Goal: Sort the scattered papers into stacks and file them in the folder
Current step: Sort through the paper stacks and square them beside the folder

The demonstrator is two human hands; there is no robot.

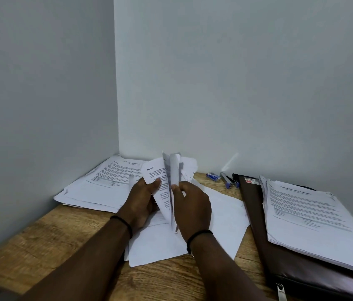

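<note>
Over the middle of the wooden bench (47, 240), both hands hold a small bundle of printed sheets (163, 181) upright and fanned apart. The left hand (142, 203) grips the bundle from the left, its thumb pressed on the front page headed "Section 3", while the right hand (193, 207) pinches the edges of the sheets from the right, fingers curled round them. Beneath the hands lie loose white papers (221, 220), overlapping at angles. One stack of printed pages (104, 181) sits in the back left corner against the walls. A second stack (308, 213) rests on the dark brown folder (258, 218) at the right. Behind the folder, near the wall, lie a small blue box (213, 176) and some pens (228, 181).
</note>
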